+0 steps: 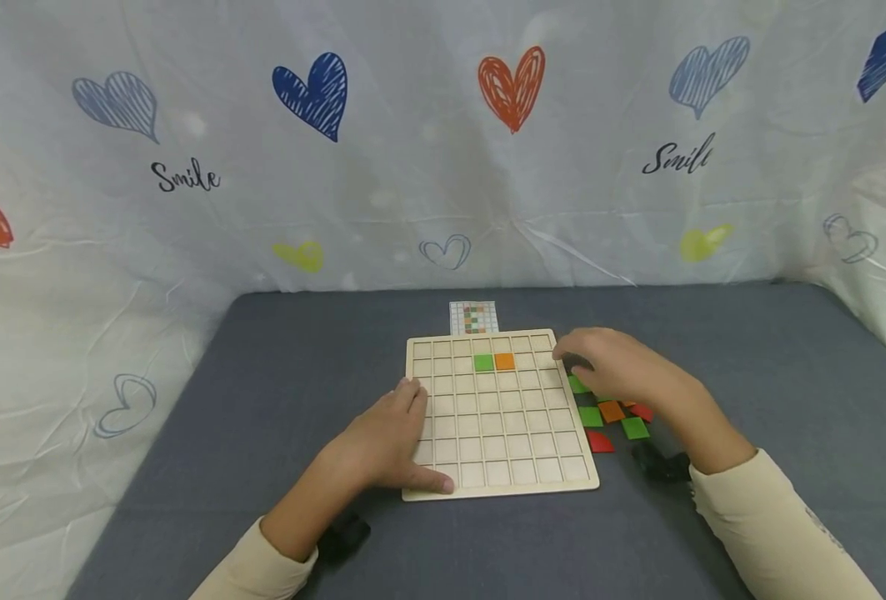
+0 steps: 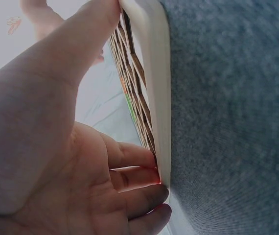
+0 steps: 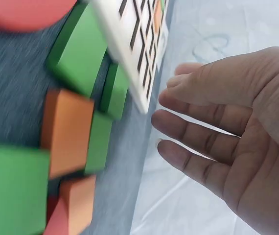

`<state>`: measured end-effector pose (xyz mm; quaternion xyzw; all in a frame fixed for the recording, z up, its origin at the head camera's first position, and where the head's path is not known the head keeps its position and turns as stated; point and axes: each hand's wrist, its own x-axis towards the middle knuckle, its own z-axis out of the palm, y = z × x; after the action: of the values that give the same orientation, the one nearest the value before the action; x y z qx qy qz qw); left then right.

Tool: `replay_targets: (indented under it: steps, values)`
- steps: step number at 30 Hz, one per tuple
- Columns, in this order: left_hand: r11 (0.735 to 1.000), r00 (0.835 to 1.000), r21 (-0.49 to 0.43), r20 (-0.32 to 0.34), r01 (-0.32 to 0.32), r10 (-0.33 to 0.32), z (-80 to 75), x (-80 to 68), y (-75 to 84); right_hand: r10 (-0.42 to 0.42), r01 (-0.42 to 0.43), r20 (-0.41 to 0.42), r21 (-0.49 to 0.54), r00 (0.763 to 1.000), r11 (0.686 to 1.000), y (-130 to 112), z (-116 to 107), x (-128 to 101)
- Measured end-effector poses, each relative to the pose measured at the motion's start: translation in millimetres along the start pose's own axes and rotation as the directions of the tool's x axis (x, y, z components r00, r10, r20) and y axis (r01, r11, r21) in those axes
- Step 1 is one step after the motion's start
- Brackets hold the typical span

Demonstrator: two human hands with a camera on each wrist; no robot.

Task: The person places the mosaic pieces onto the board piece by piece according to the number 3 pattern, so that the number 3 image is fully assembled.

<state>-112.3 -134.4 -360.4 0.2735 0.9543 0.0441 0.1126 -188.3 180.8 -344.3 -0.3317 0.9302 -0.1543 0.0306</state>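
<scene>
A square wooden grid board (image 1: 491,425) lies on the table, with one green tile (image 1: 483,362) and one orange tile (image 1: 504,361) side by side in an upper row. My left hand (image 1: 386,433) rests at the board's near left corner, fingers along the left side and thumb on the front edge. In the left wrist view the fingertips (image 2: 151,196) touch the board's rim. Over the board's right side, near its far corner, hovers my right hand (image 1: 615,362), fingers loosely bent. No tile shows in it in the right wrist view, though the thumb partly covers the index finger.
Loose green, orange and red pieces (image 1: 611,412) lie right of the board, partly beneath the right hand. A small printed pattern card (image 1: 474,317) sits at the board's far edge. Behind the grey table (image 1: 322,350) hangs a white curtain (image 1: 405,167) with hearts.
</scene>
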Motion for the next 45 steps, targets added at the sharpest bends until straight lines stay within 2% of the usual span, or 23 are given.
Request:
replay_targets:
  steps: [7,13,21,29,38,45]
  values:
    - [1.0,1.0,-0.011,-0.01,-0.005,0.005,0.5,-1.5,-0.3,0.069,-0.07,0.025,0.019,0.997,0.997,12.6,-4.5,-20.9]
    - [1.0,1.0,-0.013,-0.014,-0.008,0.008,0.4,-1.9,-0.1,0.142,-0.151,0.101,0.081,0.985,0.985,19.1,-11.0,-43.3]
    - [1.0,1.0,-0.016,-0.014,-0.007,0.007,-0.4,-1.9,0.2,0.151,-0.161,0.133,0.072,0.98,0.984,28.4,-14.7,-64.9]
    - [1.0,1.0,-0.016,-0.024,-0.009,0.009,1.5,-1.4,-0.2,0.176,-0.185,0.159,0.046,0.972,0.982,30.1,-10.3,-66.8]
    - [1.0,1.0,-0.012,-0.029,-0.008,0.007,1.6,-2.1,-0.8,0.173,-0.174,0.141,-0.008,0.975,0.985,23.4,-8.3,-64.3]
    - [1.0,0.999,-0.01,-0.028,-0.019,0.018,1.9,-2.3,-1.9,0.202,-0.206,0.168,0.005,0.965,0.979,27.1,-10.4,-63.8]
